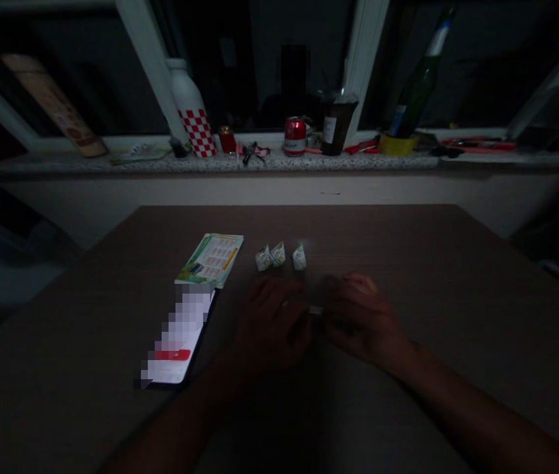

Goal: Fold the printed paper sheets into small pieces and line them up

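In the dim light, my left hand [276,319] and my right hand [361,316] are close together above the table, fingers curled. A small pale piece of paper [315,309] shows between their fingertips, pinched from both sides; most of it is hidden by the fingers. Just beyond my hands stand several small folded paper shapes: two touching, a left one [263,258] and a middle one [278,254], and a third [299,257] a little apart to the right. Their sides carry green and white print.
Left of my hands lie a stack of printed green-and-white leaflets [212,259] and a lit phone [180,342] on the brown table [432,263]. Behind, the windowsill [279,160] holds a checkered bottle [195,118], a red can [294,137], a dark cup [336,128] and a green bottle [415,92].
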